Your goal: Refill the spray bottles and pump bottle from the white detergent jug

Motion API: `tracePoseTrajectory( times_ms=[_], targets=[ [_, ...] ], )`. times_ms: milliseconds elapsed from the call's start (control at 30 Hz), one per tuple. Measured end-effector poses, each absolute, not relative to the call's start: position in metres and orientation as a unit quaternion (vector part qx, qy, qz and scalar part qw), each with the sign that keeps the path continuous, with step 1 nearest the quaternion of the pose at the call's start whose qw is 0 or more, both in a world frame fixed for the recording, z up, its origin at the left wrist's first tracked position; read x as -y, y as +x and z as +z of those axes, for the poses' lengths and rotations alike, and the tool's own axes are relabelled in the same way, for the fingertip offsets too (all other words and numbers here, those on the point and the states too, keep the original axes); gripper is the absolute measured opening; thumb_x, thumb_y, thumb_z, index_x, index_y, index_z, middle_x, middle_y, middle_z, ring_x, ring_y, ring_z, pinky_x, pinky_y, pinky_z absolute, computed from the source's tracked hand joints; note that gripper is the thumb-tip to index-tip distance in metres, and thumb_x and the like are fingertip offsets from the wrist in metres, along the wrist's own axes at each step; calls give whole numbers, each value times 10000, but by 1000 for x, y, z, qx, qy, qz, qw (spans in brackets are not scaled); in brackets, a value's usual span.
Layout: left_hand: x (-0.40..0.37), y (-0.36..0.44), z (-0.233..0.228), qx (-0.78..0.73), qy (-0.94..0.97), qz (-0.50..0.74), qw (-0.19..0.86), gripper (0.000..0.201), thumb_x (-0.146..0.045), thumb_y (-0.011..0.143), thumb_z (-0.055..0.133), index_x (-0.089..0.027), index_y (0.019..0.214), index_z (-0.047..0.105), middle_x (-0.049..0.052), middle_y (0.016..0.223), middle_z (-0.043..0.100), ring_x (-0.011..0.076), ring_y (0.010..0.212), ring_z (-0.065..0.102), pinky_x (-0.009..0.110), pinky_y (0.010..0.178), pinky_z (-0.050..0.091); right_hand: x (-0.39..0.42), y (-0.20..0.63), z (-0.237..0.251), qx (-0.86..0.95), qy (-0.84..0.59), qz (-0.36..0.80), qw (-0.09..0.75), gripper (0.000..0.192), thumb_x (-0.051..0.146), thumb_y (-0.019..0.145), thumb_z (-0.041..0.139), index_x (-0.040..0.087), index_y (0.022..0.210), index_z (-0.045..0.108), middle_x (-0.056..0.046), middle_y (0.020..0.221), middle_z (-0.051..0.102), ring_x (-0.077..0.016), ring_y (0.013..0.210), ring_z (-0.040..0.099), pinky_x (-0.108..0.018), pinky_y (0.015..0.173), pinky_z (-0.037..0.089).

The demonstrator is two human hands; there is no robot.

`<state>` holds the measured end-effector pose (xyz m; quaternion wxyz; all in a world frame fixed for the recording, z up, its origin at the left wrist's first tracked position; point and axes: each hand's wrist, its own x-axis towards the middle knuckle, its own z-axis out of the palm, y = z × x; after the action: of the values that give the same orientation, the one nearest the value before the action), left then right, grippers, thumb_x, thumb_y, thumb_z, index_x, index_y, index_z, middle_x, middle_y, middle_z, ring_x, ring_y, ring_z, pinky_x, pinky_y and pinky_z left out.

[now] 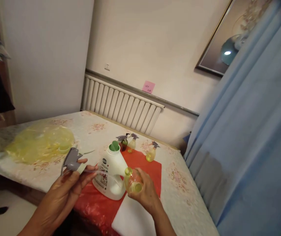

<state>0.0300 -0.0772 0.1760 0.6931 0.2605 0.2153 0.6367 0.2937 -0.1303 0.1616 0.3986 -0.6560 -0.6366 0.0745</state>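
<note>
My left hand [69, 186] is closed around a grey spray trigger head [71, 159], its thin clear dip tube pointing right across the front of a white jug. Tilted in my right hand [146, 190] is a small yellowish see-through bottle [132, 182], its open neck without a sprayer. Between my hands stands the white detergent jug [112, 175], uncapped, with a green spout in its mouth. Behind it are several spray bottles with grey triggers: a yellow spray bottle [150, 154], a pale spray bottle [131, 146] and a dark one [124, 144] partly hidden by the jug.
A red plastic sheet [152, 170] lies under the jug on a floral-covered table [179, 193]. White folded paper or cloth [134, 216] sits at the front. A yellow see-through bag [42, 141] spreads at left. A blue curtain [248, 141] hangs at right; a radiator [120, 105] stands behind.
</note>
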Motion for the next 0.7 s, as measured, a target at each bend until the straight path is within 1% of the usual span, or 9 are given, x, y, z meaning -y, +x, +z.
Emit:
tracePoseTrajectory(
  times_ms=[67,133,167,233,333,400,533,633,700],
  targets=[
    [81,40,185,-212,283,639,683,344,-249,766,809,-235,1095,708,52,941,801,223,968,747,300,883,621,144,288,160,620,-667,90,404,715,181,567,793,178,1258,610,-113,1213,687,-319,1089,651,-427,972,519],
    [84,50,189,-211,306,631,680,355,-291,784,797,-240,1119,693,61,925,804,219,974,741,297,889,614,155,285,159,607,-675,116,404,655,145,563,766,187,1203,639,-105,1181,700,-318,1059,663,-423,941,534],
    [86,54,190,-212,317,627,679,366,-309,786,794,-243,1130,686,64,918,804,222,978,739,306,898,610,160,285,158,602,-677,131,404,655,127,557,759,191,1197,641,-101,1175,701,-316,1058,662,-420,934,537],
    [87,62,190,-217,335,621,674,396,-346,784,793,-248,1149,674,63,918,802,237,992,733,340,931,596,167,289,152,588,-681,155,408,727,92,534,758,191,1240,616,-103,1213,682,-320,1110,640,-426,966,521],
    [87,72,188,-230,355,623,658,429,-373,771,798,-238,1158,669,57,936,794,264,1016,721,395,992,561,175,297,142,581,-677,178,415,865,61,504,777,199,1328,553,-115,1324,624,-330,1224,576,-454,1051,462],
    [86,77,186,-237,360,624,652,426,-361,761,805,-229,1145,676,48,964,785,277,1022,717,421,1024,538,178,301,138,584,-670,182,421,876,55,509,782,205,1338,544,-111,1345,610,-325,1252,556,-461,1076,438],
    [86,84,179,-242,379,612,651,420,-345,756,812,-229,1136,674,45,986,777,283,1031,718,416,1027,535,183,305,136,580,-668,190,424,873,43,505,793,204,1329,551,-110,1346,605,-321,1258,551,-456,1082,433],
    [90,92,173,-255,414,590,645,477,-369,747,817,-228,1175,660,61,1028,774,302,1041,717,445,1015,538,183,302,137,579,-673,190,419,908,39,493,805,181,1347,533,-123,1343,600,-321,1253,548,-450,1084,429],
    [93,99,169,-276,446,554,646,523,-410,741,811,-209,1199,659,80,1027,778,329,1066,707,486,1041,504,183,298,138,584,-672,190,413,912,51,483,825,177,1339,538,-122,1328,608,-318,1232,556,-434,1072,439]
  ],
)
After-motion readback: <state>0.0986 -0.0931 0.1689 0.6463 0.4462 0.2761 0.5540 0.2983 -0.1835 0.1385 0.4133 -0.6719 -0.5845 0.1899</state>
